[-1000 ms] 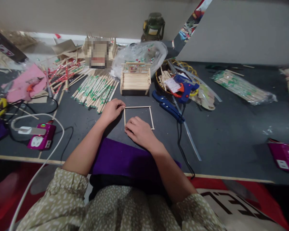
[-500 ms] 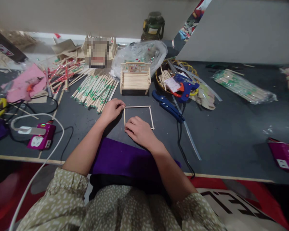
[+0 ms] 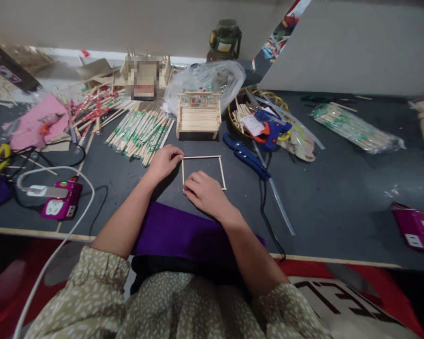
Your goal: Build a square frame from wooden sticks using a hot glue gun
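A four-sided frame of thin wooden sticks [image 3: 222, 172] lies flat on the grey tabletop in front of me. My left hand [image 3: 167, 162] is closed, its fingertips pinching the frame's far left corner. At the near left corner my right hand [image 3: 204, 190] is closed too, with thumb and fingers on the stick's end. That hand covers much of the near side of the frame. Just beyond stands a small bench-like model made of wooden sticks [image 3: 199, 120]. Left of it, paper-wrapped chopsticks [image 3: 139, 132] with green print are spread in a pile.
On the right are a blue-handled tool [image 3: 246, 156], a clear glue stick [image 3: 281, 207], and a basket [image 3: 233, 120] with a blue glue gun [image 3: 273, 129]. A bagged chopstick bundle [image 3: 356, 127] lies farther right. Purple power boxes [image 3: 61, 200] with cables sit at both sides.
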Action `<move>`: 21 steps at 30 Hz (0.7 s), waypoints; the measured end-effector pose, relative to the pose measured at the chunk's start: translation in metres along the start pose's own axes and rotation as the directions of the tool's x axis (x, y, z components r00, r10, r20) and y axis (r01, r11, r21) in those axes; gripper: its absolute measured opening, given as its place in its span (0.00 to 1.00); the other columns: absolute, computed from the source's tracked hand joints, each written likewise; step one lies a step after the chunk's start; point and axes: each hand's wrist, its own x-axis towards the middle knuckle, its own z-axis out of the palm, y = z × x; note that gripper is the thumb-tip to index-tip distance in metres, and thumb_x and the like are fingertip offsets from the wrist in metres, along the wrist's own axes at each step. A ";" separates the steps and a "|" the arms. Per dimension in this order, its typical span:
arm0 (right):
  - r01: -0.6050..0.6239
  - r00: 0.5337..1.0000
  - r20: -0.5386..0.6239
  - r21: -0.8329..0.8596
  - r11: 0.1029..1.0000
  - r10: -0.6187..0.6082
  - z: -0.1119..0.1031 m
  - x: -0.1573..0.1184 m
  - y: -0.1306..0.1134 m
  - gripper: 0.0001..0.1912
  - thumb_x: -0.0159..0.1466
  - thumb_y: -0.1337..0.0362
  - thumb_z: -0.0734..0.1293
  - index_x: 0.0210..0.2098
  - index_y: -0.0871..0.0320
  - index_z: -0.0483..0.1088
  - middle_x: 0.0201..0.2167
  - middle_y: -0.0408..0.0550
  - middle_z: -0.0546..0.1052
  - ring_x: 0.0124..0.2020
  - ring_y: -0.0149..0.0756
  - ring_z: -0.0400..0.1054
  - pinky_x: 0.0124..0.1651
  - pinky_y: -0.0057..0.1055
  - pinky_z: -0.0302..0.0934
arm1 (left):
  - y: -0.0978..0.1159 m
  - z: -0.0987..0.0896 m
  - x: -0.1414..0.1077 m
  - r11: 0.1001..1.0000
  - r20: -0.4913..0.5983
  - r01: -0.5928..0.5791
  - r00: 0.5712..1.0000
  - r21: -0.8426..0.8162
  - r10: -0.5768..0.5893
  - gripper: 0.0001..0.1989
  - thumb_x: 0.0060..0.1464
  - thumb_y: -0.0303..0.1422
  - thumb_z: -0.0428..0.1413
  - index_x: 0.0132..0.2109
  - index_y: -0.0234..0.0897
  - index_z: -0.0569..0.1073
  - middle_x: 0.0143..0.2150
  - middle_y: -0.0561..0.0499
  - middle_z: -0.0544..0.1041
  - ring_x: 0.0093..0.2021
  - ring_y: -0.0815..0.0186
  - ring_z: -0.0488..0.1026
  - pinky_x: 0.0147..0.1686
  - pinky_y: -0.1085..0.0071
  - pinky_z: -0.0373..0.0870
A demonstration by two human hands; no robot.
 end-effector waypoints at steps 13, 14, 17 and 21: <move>0.001 0.997 -0.083 0.126 0.992 0.010 -0.005 -0.003 0.002 0.04 0.66 0.63 0.66 0.35 0.57 0.70 0.37 0.49 0.74 0.41 0.40 0.64 0.42 0.34 0.57 | 0.002 -0.002 -0.002 0.993 -0.039 0.024 0.999 -0.113 -0.029 0.09 0.56 0.27 0.53 0.39 0.35 0.79 0.36 0.49 0.79 0.38 0.64 0.74 0.42 0.68 0.70; -0.001 0.992 -0.124 0.165 0.986 0.022 -0.007 -0.004 0.004 0.04 0.66 0.63 0.66 0.35 0.56 0.70 0.36 0.49 0.75 0.40 0.39 0.64 0.42 0.34 0.58 | 0.003 -0.003 -0.003 0.992 -0.064 0.022 0.998 -0.127 -0.030 0.09 0.57 0.27 0.53 0.40 0.35 0.78 0.36 0.49 0.79 0.38 0.64 0.74 0.42 0.68 0.71; -0.094 0.937 -0.295 0.308 0.947 0.189 -0.018 -0.012 0.014 0.07 0.67 0.64 0.64 0.32 0.55 0.70 0.32 0.46 0.75 0.36 0.35 0.66 0.41 0.32 0.59 | 0.006 -0.012 -0.006 0.991 -0.161 -0.007 0.987 -0.137 -0.015 0.09 0.58 0.29 0.52 0.40 0.36 0.78 0.38 0.49 0.79 0.38 0.65 0.74 0.41 0.68 0.71; -0.227 0.680 -0.517 0.525 0.820 0.520 -0.034 -0.026 0.035 0.08 0.64 0.59 0.66 0.31 0.55 0.71 0.25 0.41 0.73 0.25 0.30 0.64 0.30 0.29 0.58 | 0.015 -0.034 -0.013 0.997 -0.273 -0.048 0.962 -0.055 0.031 0.08 0.57 0.29 0.52 0.38 0.37 0.78 0.37 0.49 0.79 0.36 0.65 0.73 0.40 0.68 0.70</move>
